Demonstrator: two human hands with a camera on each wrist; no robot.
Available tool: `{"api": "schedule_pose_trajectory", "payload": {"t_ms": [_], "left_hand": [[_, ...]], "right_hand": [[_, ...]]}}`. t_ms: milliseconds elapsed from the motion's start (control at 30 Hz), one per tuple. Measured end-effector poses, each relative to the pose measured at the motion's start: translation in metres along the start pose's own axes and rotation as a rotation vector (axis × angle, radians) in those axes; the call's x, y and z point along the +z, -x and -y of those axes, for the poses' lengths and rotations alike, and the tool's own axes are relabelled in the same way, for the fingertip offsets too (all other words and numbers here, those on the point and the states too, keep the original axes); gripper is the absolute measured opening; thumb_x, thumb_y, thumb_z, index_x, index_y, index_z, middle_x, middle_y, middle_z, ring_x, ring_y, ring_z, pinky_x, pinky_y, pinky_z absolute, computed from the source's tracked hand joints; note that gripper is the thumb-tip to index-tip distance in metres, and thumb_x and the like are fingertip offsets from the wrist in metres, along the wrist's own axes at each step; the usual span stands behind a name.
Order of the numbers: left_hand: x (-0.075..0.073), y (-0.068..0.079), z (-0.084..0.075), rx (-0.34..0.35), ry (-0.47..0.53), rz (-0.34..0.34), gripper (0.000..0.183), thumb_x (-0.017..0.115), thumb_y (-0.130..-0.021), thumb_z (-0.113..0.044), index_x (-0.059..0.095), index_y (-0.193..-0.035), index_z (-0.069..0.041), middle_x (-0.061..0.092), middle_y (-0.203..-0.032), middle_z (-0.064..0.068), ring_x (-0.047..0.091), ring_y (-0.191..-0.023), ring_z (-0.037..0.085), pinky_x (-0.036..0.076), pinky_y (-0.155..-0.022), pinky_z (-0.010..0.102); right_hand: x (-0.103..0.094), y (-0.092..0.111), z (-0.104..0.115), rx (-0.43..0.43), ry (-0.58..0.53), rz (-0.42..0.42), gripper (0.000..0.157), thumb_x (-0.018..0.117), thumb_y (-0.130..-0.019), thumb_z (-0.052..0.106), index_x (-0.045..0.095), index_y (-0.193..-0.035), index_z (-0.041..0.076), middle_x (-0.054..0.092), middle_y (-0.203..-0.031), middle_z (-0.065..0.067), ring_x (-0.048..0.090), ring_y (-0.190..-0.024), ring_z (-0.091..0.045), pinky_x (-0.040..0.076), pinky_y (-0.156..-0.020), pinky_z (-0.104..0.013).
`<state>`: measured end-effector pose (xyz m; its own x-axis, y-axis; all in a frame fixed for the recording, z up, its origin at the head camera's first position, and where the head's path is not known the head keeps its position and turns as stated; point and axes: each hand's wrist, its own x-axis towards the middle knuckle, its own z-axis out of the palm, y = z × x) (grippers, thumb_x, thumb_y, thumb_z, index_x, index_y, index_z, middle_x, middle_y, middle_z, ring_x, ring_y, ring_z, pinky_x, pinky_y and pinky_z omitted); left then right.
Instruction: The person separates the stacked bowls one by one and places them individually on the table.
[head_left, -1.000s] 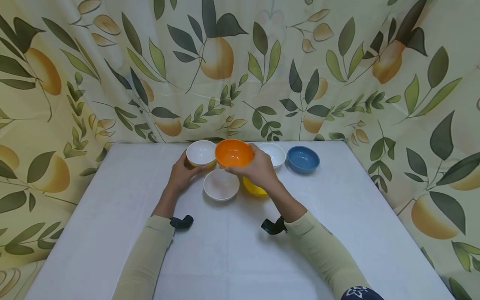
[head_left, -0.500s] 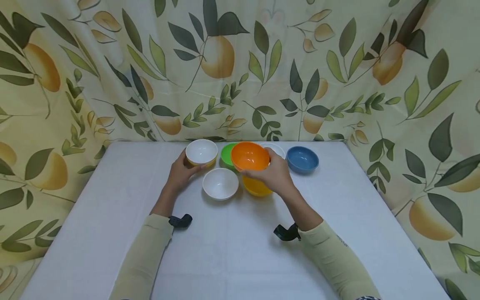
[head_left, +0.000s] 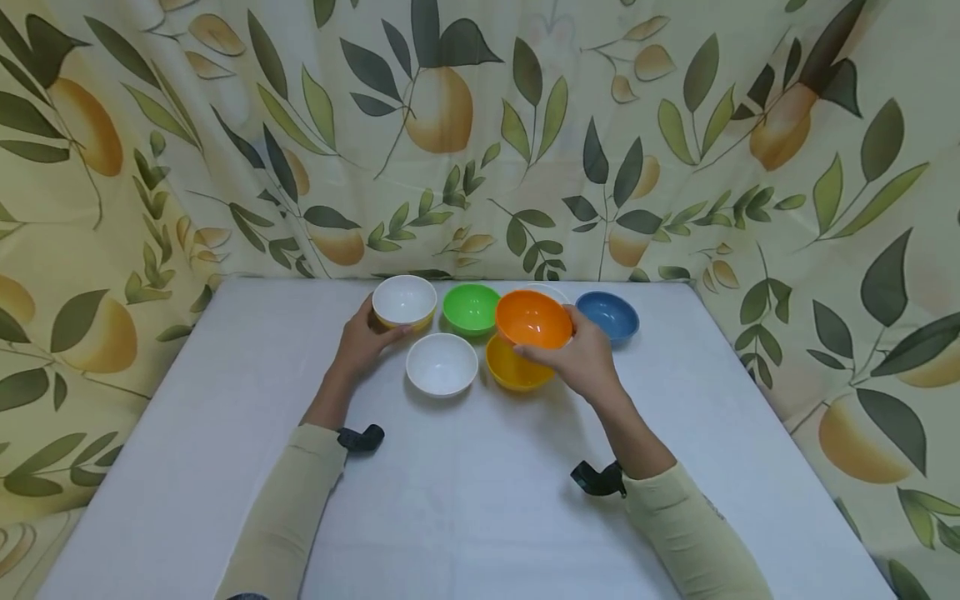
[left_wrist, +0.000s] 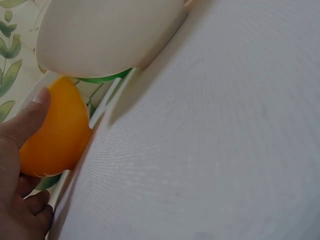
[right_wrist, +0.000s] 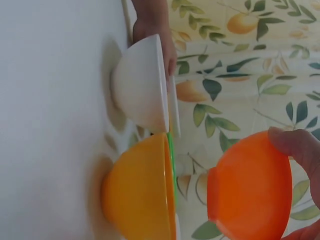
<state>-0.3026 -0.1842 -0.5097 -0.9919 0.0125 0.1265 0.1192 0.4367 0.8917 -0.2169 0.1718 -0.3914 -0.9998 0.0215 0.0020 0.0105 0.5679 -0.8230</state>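
My right hand holds an orange bowl by its side, thumb near the rim. In the right wrist view that orange bowl is off the table, above a yellow bowl. My left hand grips a bowl at the back left, white inside and yellow-orange below outside. Whether this is one bowl or two nested ones, I cannot tell. The left wrist view shows the thumb against its yellow-orange side, fingers below. A white bowl stands in front, left of the yellow bowl.
A green bowl stands between the left-hand bowl and the orange one. Behind the orange bowl, another white bowl is mostly hidden. A blue bowl is at the back right. The white-covered table ends at a patterned curtain.
My right hand has carried the orange bowl rightward, from beside the left-hand bowl to above the yellow bowl, uncovering the green bowl. My left hand has stayed in place on its bowl.
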Motion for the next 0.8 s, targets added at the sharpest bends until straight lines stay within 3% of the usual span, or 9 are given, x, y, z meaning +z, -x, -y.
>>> {"api": "schedule_pose_trajectory", "payload": {"t_ms": [400,800], "left_hand": [[-0.001,0.002,-0.003,-0.024,-0.009,-0.006,0.105,0.087,-0.088,-0.041,0.025,-0.168,-0.012,0.036,-0.167,0.015,0.028,-0.156,0.033,0.021,-0.127,0.052],[0.0,0.001,-0.003,-0.02,0.015,0.004,0.106,0.088,-0.087,-0.043,0.025,-0.168,-0.013,0.035,-0.167,0.015,0.027,-0.156,0.033,0.021,-0.127,0.052]], "right_hand": [[-0.016,0.013,-0.025,0.02,0.007,-0.058,0.101,0.093,-0.078,0.041,0.043,-0.155,0.0,0.054,-0.147,-0.02,0.053,-0.129,-0.039,0.056,-0.101,-0.053],[-0.03,0.022,-0.034,0.051,0.051,-0.127,0.101,0.092,-0.081,0.04,0.04,-0.157,-0.001,0.052,-0.149,-0.024,0.052,-0.13,-0.041,0.056,-0.101,-0.055]]}}
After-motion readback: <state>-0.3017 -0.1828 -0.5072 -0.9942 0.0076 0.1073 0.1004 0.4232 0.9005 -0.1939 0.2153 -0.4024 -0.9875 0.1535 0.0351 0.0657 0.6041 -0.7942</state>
